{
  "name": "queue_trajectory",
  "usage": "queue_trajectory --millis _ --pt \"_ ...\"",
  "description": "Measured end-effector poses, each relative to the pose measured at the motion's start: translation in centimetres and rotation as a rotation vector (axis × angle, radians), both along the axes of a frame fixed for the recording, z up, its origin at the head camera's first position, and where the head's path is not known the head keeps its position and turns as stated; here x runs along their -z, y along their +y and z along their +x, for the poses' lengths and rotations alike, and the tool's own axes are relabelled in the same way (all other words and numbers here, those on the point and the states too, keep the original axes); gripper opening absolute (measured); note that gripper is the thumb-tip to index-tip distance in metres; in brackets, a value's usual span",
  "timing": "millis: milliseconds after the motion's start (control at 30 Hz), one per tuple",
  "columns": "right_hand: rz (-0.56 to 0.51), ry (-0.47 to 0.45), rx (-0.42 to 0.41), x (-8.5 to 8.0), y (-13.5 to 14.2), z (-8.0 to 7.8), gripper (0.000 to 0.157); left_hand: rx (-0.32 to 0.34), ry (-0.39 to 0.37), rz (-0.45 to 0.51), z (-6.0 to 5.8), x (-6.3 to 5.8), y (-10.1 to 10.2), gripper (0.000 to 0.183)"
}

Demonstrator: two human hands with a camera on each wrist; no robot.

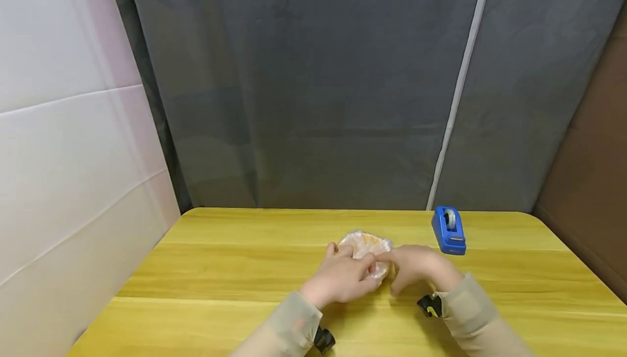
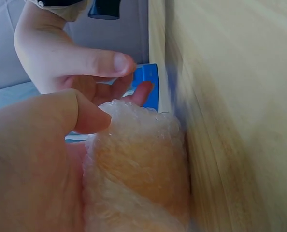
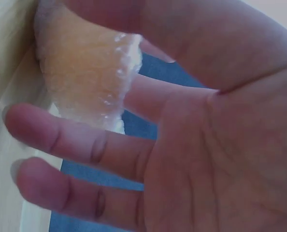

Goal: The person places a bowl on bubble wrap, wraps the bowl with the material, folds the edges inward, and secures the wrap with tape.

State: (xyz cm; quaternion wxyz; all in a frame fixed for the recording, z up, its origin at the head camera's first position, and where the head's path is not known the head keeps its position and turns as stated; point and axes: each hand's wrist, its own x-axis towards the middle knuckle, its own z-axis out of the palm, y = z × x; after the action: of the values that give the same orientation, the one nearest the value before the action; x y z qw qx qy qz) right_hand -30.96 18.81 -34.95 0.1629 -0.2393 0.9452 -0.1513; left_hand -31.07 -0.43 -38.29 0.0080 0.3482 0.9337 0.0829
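A bundle in clear bubble wrap [image 1: 363, 241] lies on the table, with something orange-yellow showing through; its kind is hidden by the wrap. My left hand [image 1: 340, 278] rests over the near left of the bundle, fingers spread on its top. In the left wrist view the left thumb [image 2: 93, 116] lies at the upper edge of the wrap [image 2: 138, 169]. At the bundle's right side is my right hand [image 1: 423, 264], its index finger reaching to the wrap near the left fingertips. The right wrist view shows its other fingers [image 3: 76, 137] extended and holding nothing.
A blue tape dispenser [image 1: 448, 232] with a roll of tape stands at the back right of the wooden table [image 1: 220, 270]. Behind the table hangs a dark grey curtain [image 1: 318, 85]. A white cloth wall [image 1: 73, 128] borders the left side, a brown one [image 1: 592, 172] the right.
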Motion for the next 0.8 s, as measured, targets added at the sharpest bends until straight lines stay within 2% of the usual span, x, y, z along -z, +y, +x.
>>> queue_trajectory --millis 133,367,533,800 --pt "-0.022 -0.007 0.036 -0.7 0.3 0.2 0.078 -0.011 0.017 0.003 -0.1 -0.4 0.1 0.025" --pt "-0.043 -0.003 0.103 -1.9 0.0 -0.4 0.073 -0.079 0.116 -0.027 -0.9 -0.2 -0.1 0.032" --pt "-0.043 0.010 0.103 -2.2 -0.3 -0.5 0.070 -0.115 0.138 -0.060 -1.2 -0.1 -0.6 0.033" --pt "-0.059 0.003 0.101 -1.9 -0.7 -0.4 0.068 -0.136 0.165 -0.068 -0.8 -0.4 -1.2 0.033"
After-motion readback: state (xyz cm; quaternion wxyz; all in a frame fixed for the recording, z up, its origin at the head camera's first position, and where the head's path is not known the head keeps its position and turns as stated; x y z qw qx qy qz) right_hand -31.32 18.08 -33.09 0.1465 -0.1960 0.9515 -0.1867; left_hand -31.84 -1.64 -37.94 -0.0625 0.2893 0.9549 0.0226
